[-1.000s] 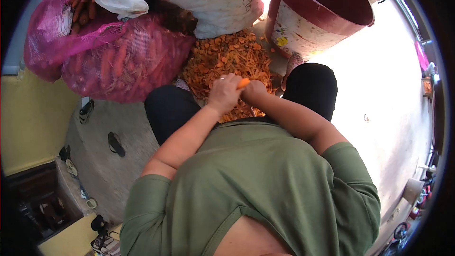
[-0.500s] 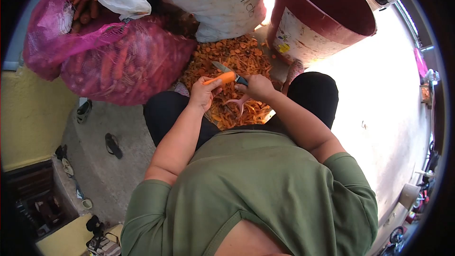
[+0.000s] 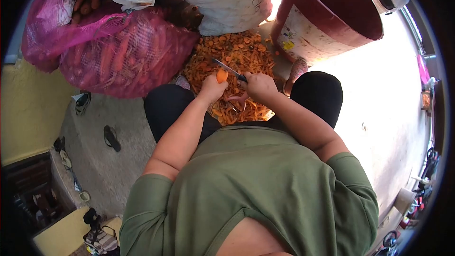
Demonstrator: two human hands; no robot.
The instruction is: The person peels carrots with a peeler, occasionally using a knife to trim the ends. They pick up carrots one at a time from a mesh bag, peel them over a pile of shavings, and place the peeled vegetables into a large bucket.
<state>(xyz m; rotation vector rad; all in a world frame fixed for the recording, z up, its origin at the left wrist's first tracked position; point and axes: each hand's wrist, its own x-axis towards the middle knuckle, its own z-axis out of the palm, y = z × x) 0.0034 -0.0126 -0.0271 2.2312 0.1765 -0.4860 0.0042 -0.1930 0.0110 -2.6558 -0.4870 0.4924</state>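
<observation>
My left hand [image 3: 212,89] is closed around a peeled carrot [image 3: 222,76], and its bright orange end points away from me. In my right hand [image 3: 261,88] is a knife [image 3: 228,68] with a dark handle. Its blade reaches left, just beyond the carrot's end. A pink peeler [image 3: 239,98] shows below the right hand, close to its fingers. Both hands are over a heap of carrot peelings and cut-off ends [image 3: 232,50] between my knees.
A pink mesh sack of carrots [image 3: 128,57] lies at the left. Behind the heap stands a white sack [image 3: 222,4] with writing on it. A tall red bin [image 3: 313,23] is at the right. Loose sandals [image 3: 112,138] lie on the concrete floor at the left.
The carrot has turned from lying sideways to pointing away from me, and my left hand has wrapped round it. The knife blade now lies beside its end, and the view has shifted slightly.
</observation>
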